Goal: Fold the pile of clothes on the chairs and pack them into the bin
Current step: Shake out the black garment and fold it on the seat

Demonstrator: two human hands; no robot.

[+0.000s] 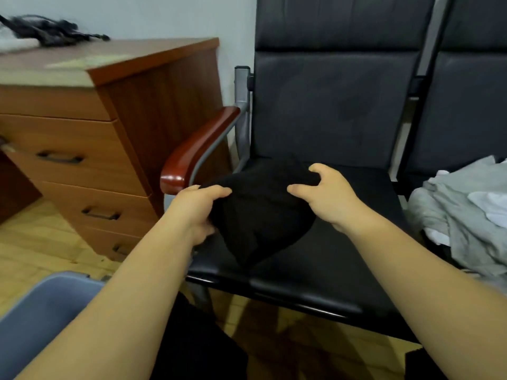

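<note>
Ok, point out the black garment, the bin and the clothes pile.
black garment (260, 215): head view, middle of the cloth.
bin (41, 311): head view, blue-grey wall, lower left.
clothes pile (466, 215): head view, grey garment on top.

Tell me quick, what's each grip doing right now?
Left grip: closed, holding the black garment at its left side.
Right grip: closed, pinching the same garment's far right edge.

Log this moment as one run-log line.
left hand: grips black garment | right hand: grips it | garment: on chair seat | grey pile: next chair
</note>
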